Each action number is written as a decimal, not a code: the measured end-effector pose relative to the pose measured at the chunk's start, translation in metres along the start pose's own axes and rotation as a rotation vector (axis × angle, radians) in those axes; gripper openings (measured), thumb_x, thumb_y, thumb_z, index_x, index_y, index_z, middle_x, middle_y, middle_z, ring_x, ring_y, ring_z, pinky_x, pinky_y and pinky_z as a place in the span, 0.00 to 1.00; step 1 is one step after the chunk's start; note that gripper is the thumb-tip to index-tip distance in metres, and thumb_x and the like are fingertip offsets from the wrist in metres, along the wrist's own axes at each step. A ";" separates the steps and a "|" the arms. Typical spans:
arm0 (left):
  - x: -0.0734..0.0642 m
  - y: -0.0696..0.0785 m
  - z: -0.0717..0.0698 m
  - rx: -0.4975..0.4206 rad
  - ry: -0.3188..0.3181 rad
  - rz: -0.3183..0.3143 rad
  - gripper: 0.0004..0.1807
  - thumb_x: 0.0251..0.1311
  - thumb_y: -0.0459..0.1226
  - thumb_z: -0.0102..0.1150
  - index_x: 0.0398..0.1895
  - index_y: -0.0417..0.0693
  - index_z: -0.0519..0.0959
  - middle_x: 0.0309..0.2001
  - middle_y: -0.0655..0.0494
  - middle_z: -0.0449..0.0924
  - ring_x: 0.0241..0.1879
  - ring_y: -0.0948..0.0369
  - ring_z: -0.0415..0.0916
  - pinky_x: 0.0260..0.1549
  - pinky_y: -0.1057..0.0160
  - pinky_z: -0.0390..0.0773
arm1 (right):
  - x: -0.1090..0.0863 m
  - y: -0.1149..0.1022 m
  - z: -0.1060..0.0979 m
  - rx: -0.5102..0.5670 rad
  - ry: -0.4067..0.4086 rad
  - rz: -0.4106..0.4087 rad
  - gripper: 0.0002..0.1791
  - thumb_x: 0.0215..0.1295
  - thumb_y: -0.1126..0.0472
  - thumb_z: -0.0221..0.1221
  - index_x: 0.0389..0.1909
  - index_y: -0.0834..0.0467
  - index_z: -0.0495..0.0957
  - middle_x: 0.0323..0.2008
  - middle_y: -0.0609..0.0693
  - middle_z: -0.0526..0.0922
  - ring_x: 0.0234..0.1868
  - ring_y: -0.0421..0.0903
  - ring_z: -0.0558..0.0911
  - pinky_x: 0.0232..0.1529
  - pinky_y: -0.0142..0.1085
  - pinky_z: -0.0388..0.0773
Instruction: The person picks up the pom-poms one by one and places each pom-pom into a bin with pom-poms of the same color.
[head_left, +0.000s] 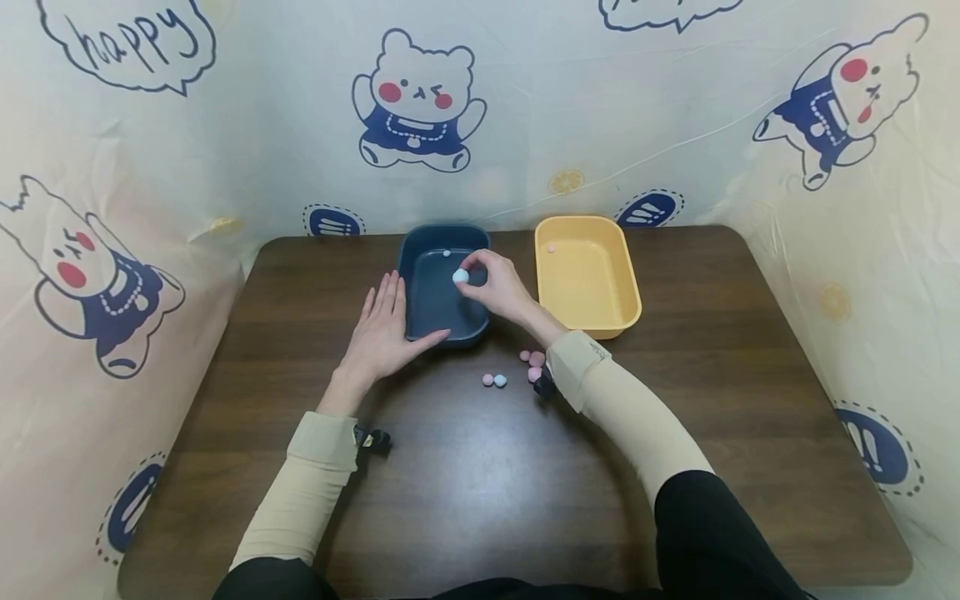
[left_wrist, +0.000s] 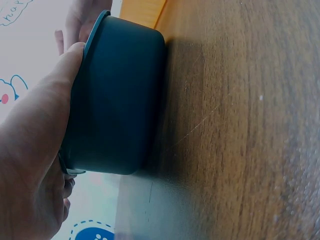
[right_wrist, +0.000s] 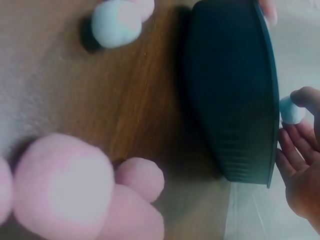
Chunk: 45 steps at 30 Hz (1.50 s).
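Note:
My right hand (head_left: 497,285) pinches a light blue ball (head_left: 460,276) between thumb and fingertips, above the dark blue bin (head_left: 444,337). The same ball (right_wrist: 292,110) shows beyond the bin's rim in the right wrist view. Against the bin's left side and near corner rests my left hand (head_left: 378,333), fingers straight and thumb stretched along the front rim. Inside the bin, near its far end, lies a small pale blue ball (head_left: 446,253).
To the right stands a yellow bin (head_left: 587,323) holding a small pink ball (head_left: 551,247). In front of the bins, a pink ball (head_left: 487,380) lies beside a light blue ball (head_left: 500,381). Several pink balls (head_left: 537,359) cluster by my right wrist on the brown table (head_left: 450,500).

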<state>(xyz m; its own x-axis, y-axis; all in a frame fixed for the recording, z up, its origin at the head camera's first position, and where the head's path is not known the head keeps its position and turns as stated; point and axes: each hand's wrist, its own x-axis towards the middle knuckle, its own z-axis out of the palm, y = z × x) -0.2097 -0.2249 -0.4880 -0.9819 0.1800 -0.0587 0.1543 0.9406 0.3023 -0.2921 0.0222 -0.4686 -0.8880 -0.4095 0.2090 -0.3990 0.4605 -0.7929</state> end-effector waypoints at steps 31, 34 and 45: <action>0.000 -0.004 0.002 -0.033 0.007 0.015 0.74 0.62 0.83 0.47 0.91 0.41 0.34 0.92 0.45 0.27 0.92 0.45 0.30 0.90 0.38 0.36 | 0.035 0.006 -0.007 -0.011 0.008 0.100 0.17 0.75 0.58 0.70 0.59 0.61 0.84 0.60 0.59 0.87 0.64 0.54 0.84 0.72 0.48 0.81; -0.001 -0.004 0.003 -0.034 0.017 0.016 0.74 0.62 0.83 0.48 0.91 0.40 0.37 0.92 0.44 0.29 0.92 0.45 0.31 0.90 0.38 0.37 | 0.036 0.008 -0.006 -0.010 0.015 0.112 0.17 0.76 0.57 0.70 0.59 0.61 0.84 0.61 0.59 0.87 0.65 0.55 0.83 0.74 0.49 0.80; -0.001 -0.003 0.002 -0.033 0.020 0.015 0.74 0.61 0.83 0.49 0.91 0.39 0.38 0.92 0.43 0.30 0.92 0.46 0.31 0.90 0.39 0.38 | 0.039 0.010 -0.003 0.009 0.039 0.140 0.17 0.77 0.56 0.68 0.60 0.61 0.83 0.62 0.59 0.86 0.65 0.56 0.81 0.74 0.49 0.79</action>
<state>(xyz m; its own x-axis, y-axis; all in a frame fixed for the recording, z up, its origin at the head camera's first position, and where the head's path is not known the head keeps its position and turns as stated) -0.2090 -0.2276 -0.4909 -0.9816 0.1879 -0.0347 0.1658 0.9278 0.3341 -0.3316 0.0133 -0.4666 -0.9432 -0.3109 0.1173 -0.2683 0.5042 -0.8209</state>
